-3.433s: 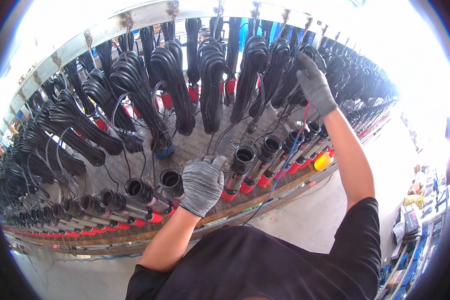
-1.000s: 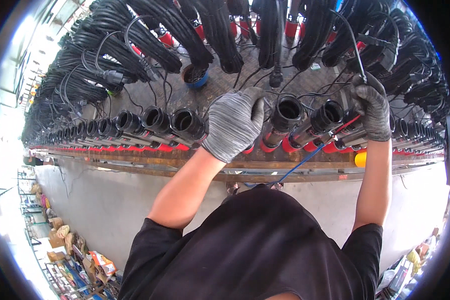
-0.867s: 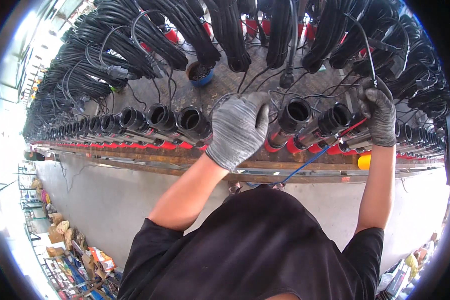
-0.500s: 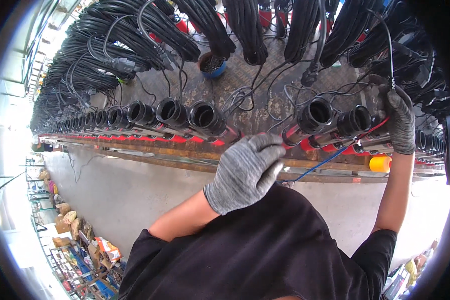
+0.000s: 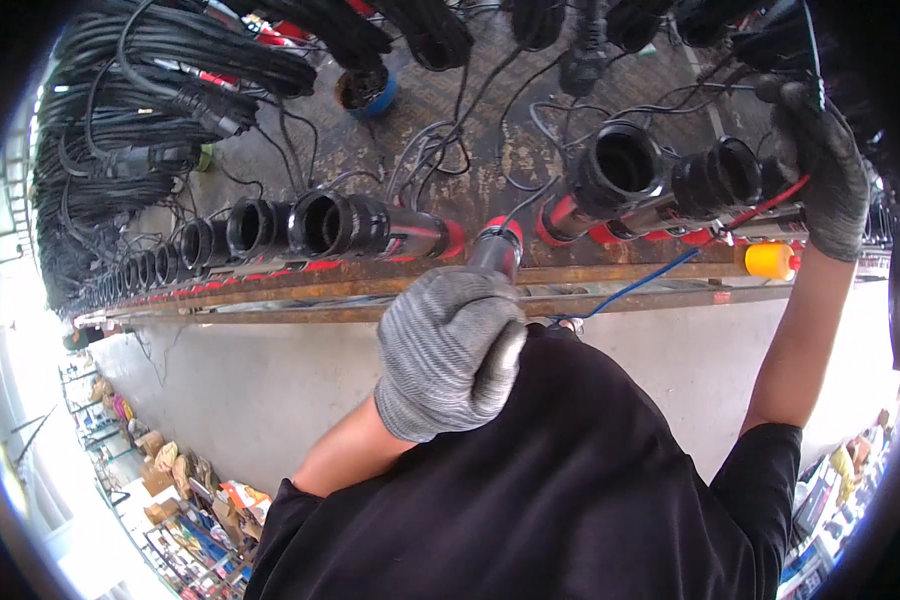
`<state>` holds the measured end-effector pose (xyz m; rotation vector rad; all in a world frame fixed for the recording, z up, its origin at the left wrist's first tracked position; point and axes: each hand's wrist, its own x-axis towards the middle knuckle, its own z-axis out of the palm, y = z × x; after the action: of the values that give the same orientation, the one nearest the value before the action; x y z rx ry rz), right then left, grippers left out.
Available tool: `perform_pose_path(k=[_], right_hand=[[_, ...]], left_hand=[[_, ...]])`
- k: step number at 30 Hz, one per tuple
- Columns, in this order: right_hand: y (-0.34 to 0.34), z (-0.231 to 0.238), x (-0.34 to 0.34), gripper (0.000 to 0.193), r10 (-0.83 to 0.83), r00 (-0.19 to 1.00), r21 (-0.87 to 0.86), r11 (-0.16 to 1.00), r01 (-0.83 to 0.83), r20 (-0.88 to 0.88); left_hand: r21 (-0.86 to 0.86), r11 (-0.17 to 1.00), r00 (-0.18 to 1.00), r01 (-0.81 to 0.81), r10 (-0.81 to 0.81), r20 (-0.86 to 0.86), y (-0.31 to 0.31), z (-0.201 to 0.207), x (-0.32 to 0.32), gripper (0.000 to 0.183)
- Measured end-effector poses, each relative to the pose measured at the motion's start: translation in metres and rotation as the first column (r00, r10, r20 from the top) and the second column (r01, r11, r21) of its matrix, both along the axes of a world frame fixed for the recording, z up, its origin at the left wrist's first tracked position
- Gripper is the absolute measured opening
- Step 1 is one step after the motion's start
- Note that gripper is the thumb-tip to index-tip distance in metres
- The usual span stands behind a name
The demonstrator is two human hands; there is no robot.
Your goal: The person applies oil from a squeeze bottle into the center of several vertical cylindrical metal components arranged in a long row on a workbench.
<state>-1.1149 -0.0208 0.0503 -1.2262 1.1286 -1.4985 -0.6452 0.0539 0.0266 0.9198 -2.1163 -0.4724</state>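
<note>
My left hand (image 5: 448, 350), in a grey knit glove, is closed around a dark tube-shaped unit (image 5: 497, 250) with a red band at its far end. The unit tilts toward me over the bench edge, its near end hidden by the hand. At the right, my gloved right hand (image 5: 828, 170) is curled below a thin hanging cord (image 5: 815, 50). A thin red rod or wire (image 5: 765, 208) runs from beside its palm toward the row; what the fingers hold is hidden. Between the hands, an open-mouthed black cylinder (image 5: 622, 165) leans beside another black-ended cylinder (image 5: 725, 175).
More open black cylinders (image 5: 325, 222) line the bench edge to the left. Bundled black cables (image 5: 200, 50) and plugs crowd the back. A blue tub (image 5: 368, 95) stands on the worn bench top (image 5: 520, 130). A yellow container (image 5: 768, 261) and blue cord (image 5: 645, 283) are near the front rail.
My left hand has closed on a tube-shaped unit and drawn it toward me, slightly down and left. My right hand has shifted up and right. The view has moved closer to the bench.
</note>
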Motion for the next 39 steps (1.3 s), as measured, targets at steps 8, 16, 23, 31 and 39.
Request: perform_pose_path(k=[8,16,23,31,39], right_hand=[[-0.004,0.020,0.050,0.050,-0.063,0.996,0.041,0.997,0.065,-0.060],[-0.011,0.013,0.052,0.054,0.000,0.999,-0.014,1.000,0.000,-0.046],[-0.004,0.014,0.057,0.043,-0.159,0.987,-0.045,0.986,0.158,-0.034],[-0.007,0.014,0.033,0.042,0.082,0.997,-0.026,0.996,-0.082,-0.014],[-0.010,0.009,0.025,0.042,0.013,0.999,-0.012,1.000,-0.012,0.052]], left_hand=[[-0.019,1.000,0.999,0.016,-0.016,-0.029,-0.003,0.003,-0.001,0.019],[-0.048,0.998,1.000,-0.028,0.028,0.008,0.006,0.005,-0.002,0.015],[-0.073,0.997,1.000,-0.024,0.024,0.002,0.007,0.004,-0.003,0.020],[-0.077,0.997,1.000,-0.004,0.003,-0.006,0.006,0.002,-0.001,0.017],[-0.073,0.997,1.000,0.004,-0.006,-0.021,0.003,0.005,-0.003,0.014]])
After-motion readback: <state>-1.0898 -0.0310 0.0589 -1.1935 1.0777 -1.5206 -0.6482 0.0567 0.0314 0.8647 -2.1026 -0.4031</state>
